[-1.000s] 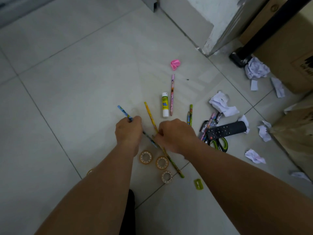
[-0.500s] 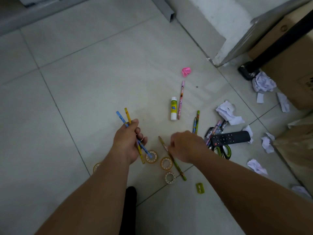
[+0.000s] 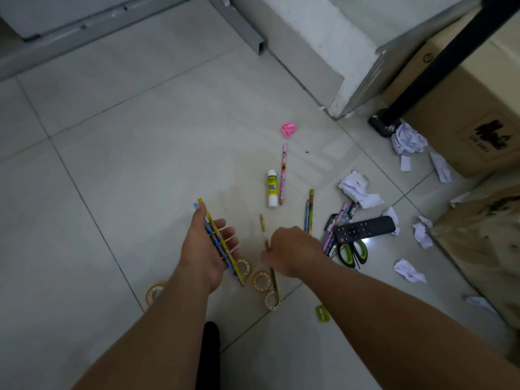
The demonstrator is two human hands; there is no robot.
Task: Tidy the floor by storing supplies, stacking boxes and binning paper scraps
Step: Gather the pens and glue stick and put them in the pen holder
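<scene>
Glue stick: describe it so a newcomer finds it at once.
Start at the white wall corner and come toward the camera past the pink crumpled scrap. Just below it a pink pencil lies on the tiles, with the glue stick along its left side. It is the only short, thick white tube with a yellow label among thin pencils.

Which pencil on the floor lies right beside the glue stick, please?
The pink pencil, alongside the glue stick; the other loose pair lies nearer the remote.
</scene>
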